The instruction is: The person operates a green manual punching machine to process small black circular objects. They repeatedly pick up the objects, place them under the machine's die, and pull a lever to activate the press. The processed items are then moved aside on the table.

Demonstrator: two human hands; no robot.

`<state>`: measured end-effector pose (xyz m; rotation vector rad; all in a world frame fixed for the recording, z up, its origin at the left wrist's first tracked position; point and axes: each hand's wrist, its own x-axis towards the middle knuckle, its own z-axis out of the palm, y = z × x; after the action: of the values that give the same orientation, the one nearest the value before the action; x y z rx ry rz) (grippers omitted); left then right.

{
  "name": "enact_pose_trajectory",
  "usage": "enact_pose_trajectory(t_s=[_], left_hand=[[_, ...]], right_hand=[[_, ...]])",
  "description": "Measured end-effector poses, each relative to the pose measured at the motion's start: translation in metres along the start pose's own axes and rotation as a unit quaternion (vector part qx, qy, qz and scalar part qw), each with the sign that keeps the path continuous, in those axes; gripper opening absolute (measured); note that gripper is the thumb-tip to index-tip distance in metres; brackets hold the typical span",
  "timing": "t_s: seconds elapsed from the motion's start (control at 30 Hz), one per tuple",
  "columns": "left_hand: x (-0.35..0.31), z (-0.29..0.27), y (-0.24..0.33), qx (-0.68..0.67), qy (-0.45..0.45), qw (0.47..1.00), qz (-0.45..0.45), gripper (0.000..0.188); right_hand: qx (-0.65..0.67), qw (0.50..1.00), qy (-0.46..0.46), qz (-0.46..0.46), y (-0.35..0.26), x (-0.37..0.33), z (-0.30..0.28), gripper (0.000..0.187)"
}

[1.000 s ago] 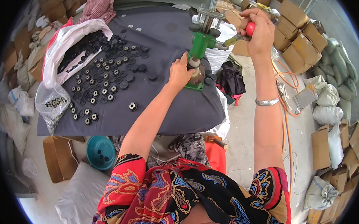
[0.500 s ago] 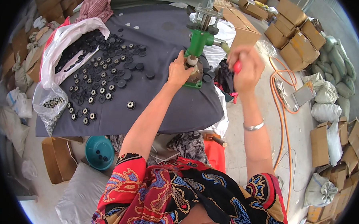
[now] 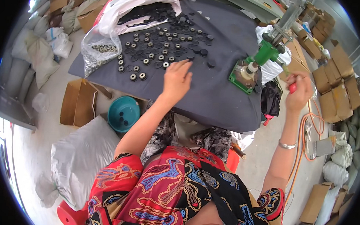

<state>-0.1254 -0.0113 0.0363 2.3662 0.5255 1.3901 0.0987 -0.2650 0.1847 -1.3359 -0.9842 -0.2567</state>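
Note:
My left hand (image 3: 177,82) is over the dark cloth, fingers stretched out and apart, beside black round pieces with metal ring centres (image 3: 166,65). What lies beneath its fingers is hidden. At the right, my right hand (image 3: 299,91) is closed around the red-knobbed lever handle (image 3: 292,88) of a green hand press (image 3: 265,52). The press stands on a green base plate (image 3: 240,88) at the table's right side. A pale round part (image 3: 252,68) sits under its ram. Several plain black discs (image 3: 211,64) lie between my left hand and the press.
A white sack (image 3: 108,15) of black parts lies open on the dark-clothed table (image 3: 212,102), beside a clear bag (image 3: 98,54) of metal rings. Below stand a teal basin (image 3: 124,110), a cardboard box (image 3: 74,104) and a large white sack (image 3: 86,148). An orange hose (image 3: 300,158) runs along the floor.
My left hand has left the press and moved left toward the scattered pieces. My right hand stays on the lever handle. The view has swung, so the table sits further right.

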Motion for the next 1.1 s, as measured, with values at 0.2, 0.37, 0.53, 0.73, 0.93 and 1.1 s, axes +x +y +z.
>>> enact_pose_trajectory(t_s=[0.2, 0.37, 0.53, 0.73, 0.93, 1.1], left_hand=[[-0.042, -0.073, -0.046, 0.251, -0.051, 0.965, -0.06, 0.035], [-0.061, -0.074, -0.059, 0.297, -0.093, 0.95, -0.039, 0.039], [-0.044, -0.067, -0.054, 0.147, -0.08, 0.985, -0.051, 0.03], [-0.005, -0.038, -0.111, 0.153, -0.062, 0.984, -0.074, 0.025], [0.006, -0.043, -0.112, 0.159, -0.134, 0.971, -0.121, 0.022], [0.018, -0.041, -0.116, 0.161, -0.146, 0.968, -0.124, 0.026]], right_hand=[[0.053, 0.999, 0.011, 0.003, -0.003, 0.049, -0.007, 0.023], [0.076, 0.997, 0.007, 0.001, -0.001, 0.051, -0.006, 0.023], [0.073, 0.997, 0.009, -0.006, 0.0, 0.05, -0.007, 0.022], [0.023, 1.0, 0.018, -0.005, -0.004, 0.047, -0.01, 0.023], [0.052, 0.999, 0.006, -0.005, -0.005, 0.047, -0.003, 0.021], [0.055, 0.998, 0.013, 0.001, -0.008, 0.052, -0.004, 0.021]])
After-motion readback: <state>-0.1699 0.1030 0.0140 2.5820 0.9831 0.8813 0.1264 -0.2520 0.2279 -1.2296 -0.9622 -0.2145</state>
